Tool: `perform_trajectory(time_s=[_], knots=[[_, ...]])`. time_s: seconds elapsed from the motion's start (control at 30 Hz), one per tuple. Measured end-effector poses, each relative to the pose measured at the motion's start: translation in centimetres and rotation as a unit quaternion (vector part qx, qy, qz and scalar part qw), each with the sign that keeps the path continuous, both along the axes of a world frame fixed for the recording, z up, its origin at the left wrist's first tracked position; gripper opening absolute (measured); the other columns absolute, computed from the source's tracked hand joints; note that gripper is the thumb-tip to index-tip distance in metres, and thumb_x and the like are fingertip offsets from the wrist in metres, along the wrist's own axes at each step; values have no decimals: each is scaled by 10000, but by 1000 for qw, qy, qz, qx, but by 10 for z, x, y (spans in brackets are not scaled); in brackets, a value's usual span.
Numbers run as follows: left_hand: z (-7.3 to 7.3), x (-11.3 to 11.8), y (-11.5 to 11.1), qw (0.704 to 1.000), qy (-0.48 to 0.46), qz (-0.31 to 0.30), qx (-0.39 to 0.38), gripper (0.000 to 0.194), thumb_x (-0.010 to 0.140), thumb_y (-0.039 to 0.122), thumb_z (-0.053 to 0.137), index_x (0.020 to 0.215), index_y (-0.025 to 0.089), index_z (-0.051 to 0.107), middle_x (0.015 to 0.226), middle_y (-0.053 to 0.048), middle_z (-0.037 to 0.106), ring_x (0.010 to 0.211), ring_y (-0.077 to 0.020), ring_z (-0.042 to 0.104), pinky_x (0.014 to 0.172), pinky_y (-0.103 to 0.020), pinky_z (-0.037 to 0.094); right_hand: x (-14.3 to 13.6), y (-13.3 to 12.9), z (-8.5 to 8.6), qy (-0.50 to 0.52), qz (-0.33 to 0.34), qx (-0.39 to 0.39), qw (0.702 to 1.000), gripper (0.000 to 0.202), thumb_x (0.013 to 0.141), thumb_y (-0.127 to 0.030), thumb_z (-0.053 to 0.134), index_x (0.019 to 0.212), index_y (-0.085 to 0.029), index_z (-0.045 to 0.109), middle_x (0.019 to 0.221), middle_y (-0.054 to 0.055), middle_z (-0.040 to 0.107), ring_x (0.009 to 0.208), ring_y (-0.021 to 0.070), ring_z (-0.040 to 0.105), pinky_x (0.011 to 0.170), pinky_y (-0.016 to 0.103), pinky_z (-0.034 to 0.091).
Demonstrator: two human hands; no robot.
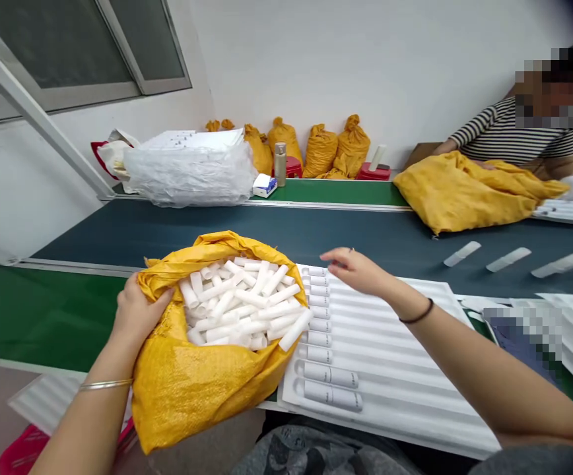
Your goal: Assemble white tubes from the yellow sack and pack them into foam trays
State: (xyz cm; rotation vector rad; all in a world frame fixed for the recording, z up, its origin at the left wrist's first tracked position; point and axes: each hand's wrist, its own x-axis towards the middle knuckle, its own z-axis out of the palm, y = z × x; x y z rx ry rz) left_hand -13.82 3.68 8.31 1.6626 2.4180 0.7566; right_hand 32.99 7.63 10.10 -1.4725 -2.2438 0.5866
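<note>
Left hand [138, 307] grips yellow woven sack [192, 396], centre-left, probably keeping white tubes [247, 303] from spilling; right hand [358, 272] open, empty.

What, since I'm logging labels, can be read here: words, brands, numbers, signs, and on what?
Nothing is legible.
Printed tubes in the tray: dark marks, too small to read.
Box: blue marking, too small.
Loose tubes on the belt: too blurred to tell.

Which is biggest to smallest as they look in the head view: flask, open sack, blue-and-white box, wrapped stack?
1. Open sack
2. Wrapped stack
3. Flask and blue-and-white box: too alike to rank, one tall and narrow, one low and wide.
</note>
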Motion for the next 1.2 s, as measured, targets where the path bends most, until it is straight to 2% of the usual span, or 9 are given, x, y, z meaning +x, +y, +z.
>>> perform_trajectory(time_s=[0.13,0.23,0.33,0.4,0.57,0.7,0.9,1.13,1.2], knots=[[41,28,-32,990,133,23,44,855,770,564,581,1387,30,325,1374,-274,382,1298,-488,320,1015,-640,316,22,-92,-21,-49,14,-61,997,329,882,-241,490,1182,-150,590,1189,121,609,1095,244,568,959,401,453],[57,85,-71,966,147,-155,149,411,869,470,486,1124,162,582,1153,-135,582,1153,-346,511,1009,-532,390,18,-146,-39,-61,-2,-105,993,247,884,-163,453,1066,-138,618,1075,115,632,996,225,596,889,370,482],[36,168,-101,893,62,-440,74,200,919,274,453,1019,211,614,1025,-77,627,979,-211,587,858,-333,497,10,-171,-54,-64,13,-125,990,231,885,-113,442,997,-145,641,995,95,646,926,208,606,847,337,487],[10,220,-105,866,58,-497,-11,250,890,158,472,1103,198,597,1072,-88,613,990,-213,566,859,-341,491,6,-174,-61,-84,21,-123,989,209,881,-127,480,983,-148,661,978,93,654,922,218,606,846,338,481],[-33,273,-84,870,124,-473,-65,222,807,81,553,973,182,659,1033,-108,612,985,-273,530,835,-432,463,1,-165,-67,-137,88,-100,982,104,808,-180,607,847,-140,695,918,107,659,858,240,609,781,335,480],[-26,265,-85,894,85,-436,-60,232,819,135,596,1032,197,663,1033,-89,614,995,-238,530,884,-391,450,1,-164,-65,-127,105,-77,983,139,757,-137,600,870,-96,669,939,153,644,908,267,592,808,359,466],[-7,285,-113,921,-236,-303,66,262,791,289,684,1049,242,685,1070,-69,621,1052,-225,558,955,-369,422,43,-153,-49,56,27,-106,992,207,755,-174,559,958,-139,576,848,65,626,736,180,578,696,305,479],[2,367,-147,687,-706,-113,130,506,674,244,793,1096,311,521,954,22,651,850,-147,639,786,-304,515,107,-160,-31,413,54,-154,896,231,852,-277,563,1070,-203,589,913,48,616,747,148,593,681,297,500],[5,382,-155,670,-722,-108,133,497,656,218,803,1053,301,517,943,37,644,838,-129,634,776,-280,513,115,-166,-27,446,81,-136,881,244,870,-295,573,1101,-217,596,989,61,627,778,149,610,709,304,515]])
